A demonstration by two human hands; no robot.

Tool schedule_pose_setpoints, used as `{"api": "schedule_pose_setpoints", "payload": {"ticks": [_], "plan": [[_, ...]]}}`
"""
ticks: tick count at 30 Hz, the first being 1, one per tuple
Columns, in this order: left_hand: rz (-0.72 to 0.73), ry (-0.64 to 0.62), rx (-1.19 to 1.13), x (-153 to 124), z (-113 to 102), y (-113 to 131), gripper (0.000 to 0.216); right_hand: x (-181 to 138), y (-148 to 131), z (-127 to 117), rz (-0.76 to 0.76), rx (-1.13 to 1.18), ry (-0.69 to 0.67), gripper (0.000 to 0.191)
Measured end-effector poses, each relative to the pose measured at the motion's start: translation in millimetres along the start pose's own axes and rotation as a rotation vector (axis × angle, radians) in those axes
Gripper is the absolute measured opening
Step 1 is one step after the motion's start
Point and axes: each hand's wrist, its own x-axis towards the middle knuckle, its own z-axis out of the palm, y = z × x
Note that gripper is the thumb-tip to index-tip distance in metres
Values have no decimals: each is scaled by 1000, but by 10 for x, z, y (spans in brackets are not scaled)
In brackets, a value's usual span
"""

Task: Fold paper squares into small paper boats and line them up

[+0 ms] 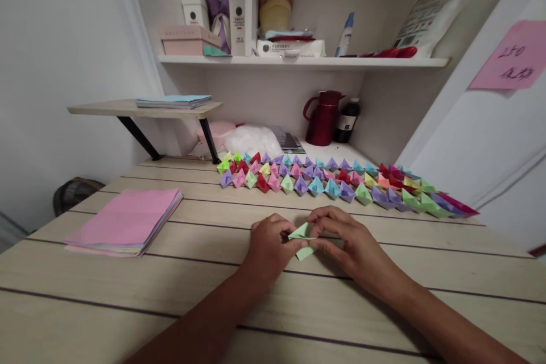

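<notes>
A small piece of light green folded paper (pixel 303 252) is held just above the wooden table, between my two hands. My left hand (pixel 269 245) pinches its left side with thumb and fingers. On the other side, my right hand (pixel 341 234) grips the right edge, its thumb in front and its fingers curled over the top. A pointed flap stands up in the middle, and the fingertips hide part of the folds. Beyond the hands, several rows of folded paper boats (pixel 301 185) in many colours stretch across the table.
A stack of square paper (pixel 128 216), pink on top, lies to the left. More paper (pixel 174 101) rests on a small raised shelf (pixel 102 107). At the back stand a red jug (pixel 323 119) and a dark bottle (pixel 347 121). A white shelf (pixel 307 61) runs above them.
</notes>
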Motion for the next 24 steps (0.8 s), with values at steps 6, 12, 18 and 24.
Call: {"api": "schedule_pose_setpoints", "payload": {"ticks": [6,12,18,24], "plan": [[89,-28,43,-20,-16,49,6,-24,44,16,52,-6,63,18],[193,95,98,-37,-26,135,6,-12,-38,-54,69,-96,86,10],[11,78,-214,0,-28,146,4,13,39,22,359,495,118,25],[-157,-26,-642,56,14,67,41,45,33,65,490,935,269,28]]}}
